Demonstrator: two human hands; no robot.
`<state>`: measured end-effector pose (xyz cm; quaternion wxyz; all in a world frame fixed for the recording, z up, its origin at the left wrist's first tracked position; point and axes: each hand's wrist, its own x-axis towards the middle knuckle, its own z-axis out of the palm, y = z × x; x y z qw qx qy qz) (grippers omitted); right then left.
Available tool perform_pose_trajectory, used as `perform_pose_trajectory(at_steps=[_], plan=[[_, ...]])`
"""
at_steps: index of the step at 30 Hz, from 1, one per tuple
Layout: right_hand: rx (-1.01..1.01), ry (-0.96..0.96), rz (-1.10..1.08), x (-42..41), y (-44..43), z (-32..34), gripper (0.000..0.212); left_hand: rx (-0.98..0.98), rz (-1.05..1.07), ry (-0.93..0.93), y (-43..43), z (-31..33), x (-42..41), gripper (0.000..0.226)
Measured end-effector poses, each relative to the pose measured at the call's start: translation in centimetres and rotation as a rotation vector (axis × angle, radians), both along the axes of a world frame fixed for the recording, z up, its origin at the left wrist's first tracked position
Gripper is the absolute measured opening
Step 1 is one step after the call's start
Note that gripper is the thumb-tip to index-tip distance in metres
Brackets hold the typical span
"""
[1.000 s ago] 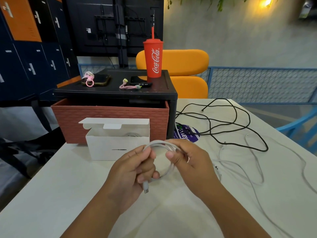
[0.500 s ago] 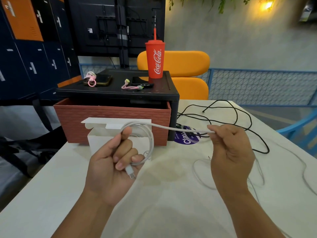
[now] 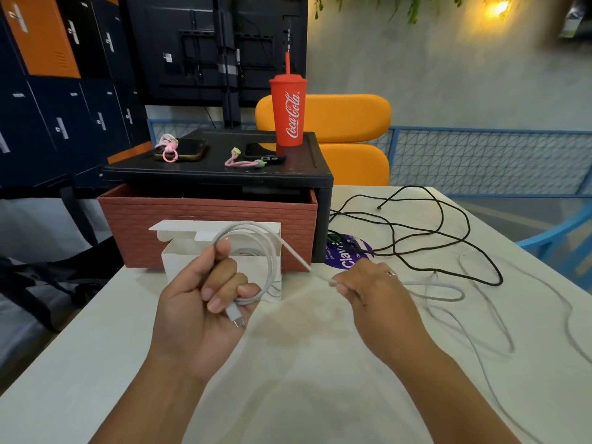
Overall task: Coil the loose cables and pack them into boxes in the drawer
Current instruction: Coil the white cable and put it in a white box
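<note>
Cup [image 3: 287, 113] marked Coca-Cola above drawer [image 3: 208, 225]

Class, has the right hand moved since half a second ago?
Yes: the right hand moved left, from beside the round purple sticker to in front of it.

Pale cream tabletop [image 3: 288, 379]. Plain white cable [image 3: 235, 315], plain white box [image 3: 179, 270]. Matte black cable [image 3: 468, 224]. Brick-red drawer [image 3: 208, 219], fine horizontal ribbing; frame [image 3: 217, 177] around it black. Red cup [image 3: 288, 116], white script logo, red straw. Orange-yellow chair [image 3: 346, 116]. Purple round sticker [image 3: 347, 256], white lettering. Blue railing [image 3: 480, 155], triangle mesh pattern. Navy lockers [image 3: 48, 129], some doors orange. Pink straps [image 3: 168, 149], dark phones [image 3: 190, 149].
</note>
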<state>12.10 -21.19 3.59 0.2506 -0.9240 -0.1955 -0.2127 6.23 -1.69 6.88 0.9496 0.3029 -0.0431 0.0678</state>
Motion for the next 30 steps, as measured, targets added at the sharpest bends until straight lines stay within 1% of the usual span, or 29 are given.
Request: perform_pose_trajectory(at_steps=[2,4,7,8,9,10,11,12,14,16,17,18,19,22,26,28,30], plan=[[-0.131,0.057,0.060,-0.4,0.5,0.2,0.027,0.009,0.006,-0.007,0.1,-0.1,0.1,0.017],[-0.201,0.079,0.157,-1.0,1.4,0.1,0.029,0.024,0.026,-0.016,0.2,-0.1,0.3,0.027],[-0.212,0.047,0.262,-1.7,2.5,-0.2,0.028,0.084,0.089,-0.043,0.1,-0.2,0.5,0.042],[-0.199,-0.003,0.297,-1.9,2.7,-0.3,0.027,0.123,0.118,-0.054,0.0,-0.2,0.5,0.042],[-0.191,-0.037,0.332,-2.0,2.9,-0.3,0.024,0.179,0.145,-0.064,-0.3,-0.4,0.4,0.037],[-0.194,-0.040,0.355,-2.0,2.9,-0.3,0.022,0.276,0.174,-0.064,-0.6,-0.4,0.4,0.029],[-0.200,-0.029,0.373,-2.1,2.9,-0.3,0.021,0.423,0.215,-0.055,-1.0,-0.5,0.4,0.026],[-0.209,-0.030,0.390,-2.2,2.9,-0.3,0.021,0.599,0.260,-0.042,-1.3,-0.8,0.5,0.027],[-0.210,-0.092,0.398,-2.5,2.9,0.0,0.023,0.953,0.325,-0.054,-1.8,-1.6,0.6,0.027],[-0.191,-0.201,0.397,-2.5,2.7,0.1,0.026,1.229,0.364,-0.138,-2.0,-2.5,0.6,0.020],[-0.166,-0.248,0.414,-2.5,2.6,0.0,0.023,1.341,0.371,-0.175,-2.0,-3.0,0.7,0.023],[-0.130,-0.280,0.438,-2.6,2.5,0.2,0.020,1.416,0.362,-0.198,-2.0,-3.4,0.7,0.032],[-0.092,-0.312,0.453,-2.6,2.4,0.3,0.017,1.453,0.343,-0.206,-2.0,-3.7,0.8,0.040],[-0.020,-0.393,0.437,-2.5,2.1,0.6,0.015,1.436,0.289,-0.211,-2.0,-3.8,0.9,0.055],[0.115,-0.484,0.382,-2.4,1.7,1.2,0.017,1.225,0.127,-0.165,-2.1,-3.1,0.5,0.053],[0.192,-0.528,0.330,-2.4,1.7,1.3,0.015,1.123,0.031,-0.161,-2.4,-2.4,0.0,0.044],[0.262,-0.531,0.282,-2.2,1.7,1.2,0.009,1.044,-0.051,-0.192,-2.5,-1.7,-0.4,0.028]])
